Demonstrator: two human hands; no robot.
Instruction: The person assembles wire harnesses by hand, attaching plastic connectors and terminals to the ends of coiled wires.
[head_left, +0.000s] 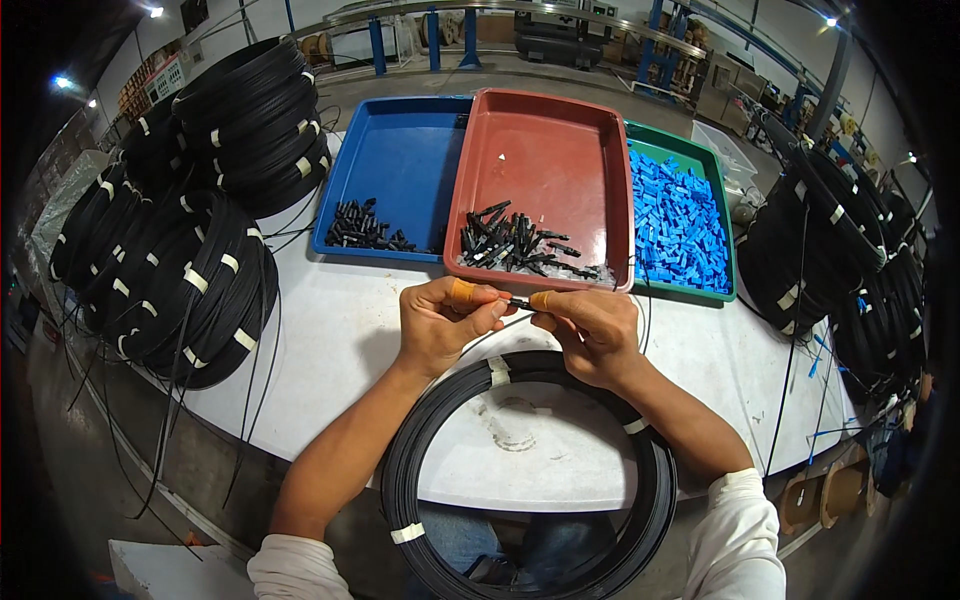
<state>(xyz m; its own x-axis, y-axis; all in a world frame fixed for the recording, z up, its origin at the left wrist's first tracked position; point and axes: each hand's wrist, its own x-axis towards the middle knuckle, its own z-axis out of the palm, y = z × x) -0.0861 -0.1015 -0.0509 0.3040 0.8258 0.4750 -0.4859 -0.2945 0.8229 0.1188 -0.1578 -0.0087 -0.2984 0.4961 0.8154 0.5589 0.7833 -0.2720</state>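
Observation:
My left hand (438, 318) and my right hand (592, 332) meet above the table, fingertips pinched on a small black connector (517, 303) between them. Orange tape wraps a finger on each hand. The fingertips hide much of the connector, and I cannot tell whether a cable end sits in it. Below my hands a coil of black cable (402, 470), bound with pale tape, lies partly on the table and overhangs its near edge. Just beyond my hands, a red tray (545, 140) holds a pile of black connector parts (515, 240).
A blue tray (395, 150) with short black parts stands left of the red one; a green tray (718, 275) with blue clips (675, 225) stands right. Taped cable coils (200, 285) are stacked at the left, and more coils (815, 240) at the right. Loose cable ends hang over the white table (330, 400).

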